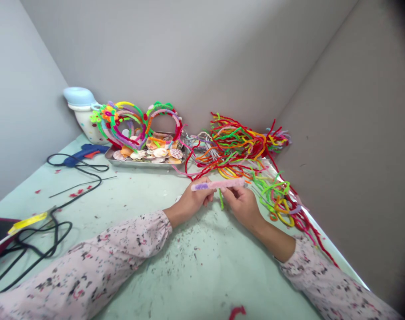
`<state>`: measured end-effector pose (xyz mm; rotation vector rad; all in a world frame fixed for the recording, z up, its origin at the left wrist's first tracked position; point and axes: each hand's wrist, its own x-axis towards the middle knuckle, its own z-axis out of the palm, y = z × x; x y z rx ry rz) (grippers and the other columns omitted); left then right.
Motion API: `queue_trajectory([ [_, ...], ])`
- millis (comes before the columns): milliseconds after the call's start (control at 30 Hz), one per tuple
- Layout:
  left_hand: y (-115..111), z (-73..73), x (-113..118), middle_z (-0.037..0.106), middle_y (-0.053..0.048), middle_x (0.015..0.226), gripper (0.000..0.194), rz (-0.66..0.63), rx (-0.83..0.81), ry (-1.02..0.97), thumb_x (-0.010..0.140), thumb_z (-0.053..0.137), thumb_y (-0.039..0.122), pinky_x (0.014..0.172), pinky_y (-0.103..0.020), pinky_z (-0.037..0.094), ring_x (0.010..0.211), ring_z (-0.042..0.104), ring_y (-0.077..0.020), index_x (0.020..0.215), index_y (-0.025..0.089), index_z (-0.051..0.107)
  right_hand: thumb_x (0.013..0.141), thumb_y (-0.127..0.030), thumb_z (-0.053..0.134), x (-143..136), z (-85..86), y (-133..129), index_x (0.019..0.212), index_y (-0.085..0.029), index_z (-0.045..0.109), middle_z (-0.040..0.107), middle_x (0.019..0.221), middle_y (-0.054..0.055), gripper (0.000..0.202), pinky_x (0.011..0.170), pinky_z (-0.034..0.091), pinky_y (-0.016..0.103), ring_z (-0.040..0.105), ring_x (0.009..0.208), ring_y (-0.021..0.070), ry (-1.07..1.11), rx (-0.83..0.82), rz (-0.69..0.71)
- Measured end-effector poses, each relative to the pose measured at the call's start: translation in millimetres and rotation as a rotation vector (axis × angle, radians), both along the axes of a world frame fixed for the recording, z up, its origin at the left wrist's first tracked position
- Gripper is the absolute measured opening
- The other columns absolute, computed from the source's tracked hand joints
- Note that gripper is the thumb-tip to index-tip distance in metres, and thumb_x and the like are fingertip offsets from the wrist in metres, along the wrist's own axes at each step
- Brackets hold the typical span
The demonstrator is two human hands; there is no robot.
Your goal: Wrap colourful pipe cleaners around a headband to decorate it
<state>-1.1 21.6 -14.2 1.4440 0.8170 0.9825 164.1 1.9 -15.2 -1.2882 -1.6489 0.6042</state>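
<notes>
A fuzzy headband point(227, 183), wrapped in pink and purple pipe cleaner, shows nearly edge-on above the middle of the table. My left hand point(197, 198) is closed on its purple end, with the fingers partly hidden behind it. On the other side, my right hand point(240, 202) pinches the headband's pink part between thumb and fingers. A short green pipe cleaner point(221, 199) hangs down between the two hands. Just behind them lies a big tangled heap of coloured pipe cleaners point(238, 138), mostly red, orange and green.
A metal tray point(145, 164) of seashells point(160, 152) stands at the back, with several finished-looking headbands point(125, 124) on it. To its left are a blue glue gun point(84, 154) and a white cup with a blue lid point(84, 113). Black cable point(57, 231) loops along the left.
</notes>
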Motion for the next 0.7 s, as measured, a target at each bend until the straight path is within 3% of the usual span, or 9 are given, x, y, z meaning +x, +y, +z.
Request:
queue_trajectory([
  [400,-1.3,6.9,-0.7,0.047,0.004,0.056,0.014,-0.005,0.043,0.052,0.078,0.044,0.019,0.049,-0.021,0.033,0.049,0.042,-0.0081,0.065,0.016,0.048,0.080,-0.036,0.054,0.3,1.1,2.6,0.052,-0.019,0.049,0.044,0.045,-0.004,0.033,0.048,0.034,0.025,0.040,0.045,0.0116,0.042,-0.097,0.022],
  [700,0.5,0.8,0.0,0.047,0.004,0.054,0.018,-0.003,0.029,0.066,0.080,0.045,0.024,0.049,-0.022,0.033,0.049,0.043,-0.0083,0.064,0.016,0.048,0.079,-0.041,0.053,-0.1,0.7,2.8,0.050,-0.019,0.045,0.041,0.044,-0.004,0.037,0.044,0.031,0.024,0.037,0.044,0.0107,0.088,-0.199,0.028],
])
